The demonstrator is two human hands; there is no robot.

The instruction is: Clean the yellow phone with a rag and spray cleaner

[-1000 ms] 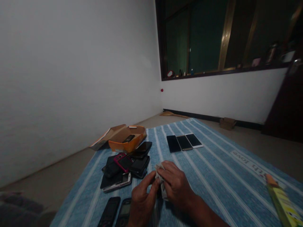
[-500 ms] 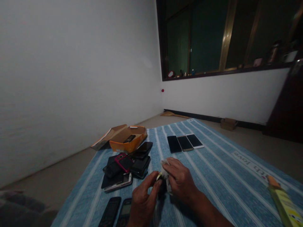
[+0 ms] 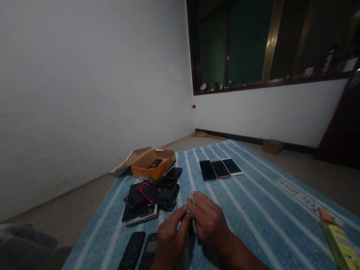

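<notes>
Above the striped cloth, my left hand (image 3: 171,234) is closed, thumb and fingers pinching what looks like a small mobile phone, mostly hidden between my hands. My right hand (image 3: 209,221) presses a crumpled whitish wiping cloth (image 3: 190,197) against it, fingers bent around the cloth. The fingertips of both hands meet. Two dark keypad phones, one on the left (image 3: 132,250) and one partly behind my left wrist (image 3: 149,252), lie beside my left hand. A heap of phones (image 3: 152,198) sits farther off to the left, among them one with a pink frame.
An open orange cardboard box (image 3: 153,171) with a phone inside stands behind the heap. Three smartphones (image 3: 221,169) lie in a row beyond my hands. At the right edge is a yellow-green tube or bottle (image 3: 339,240). Blue striped cloth (image 3: 253,221) covers the surface.
My right hand has moved slightly left and down with the wiping cloth, closing against my left fingers. The yellow-green edge seen in my left hand is now covered. The view has shifted slightly.
</notes>
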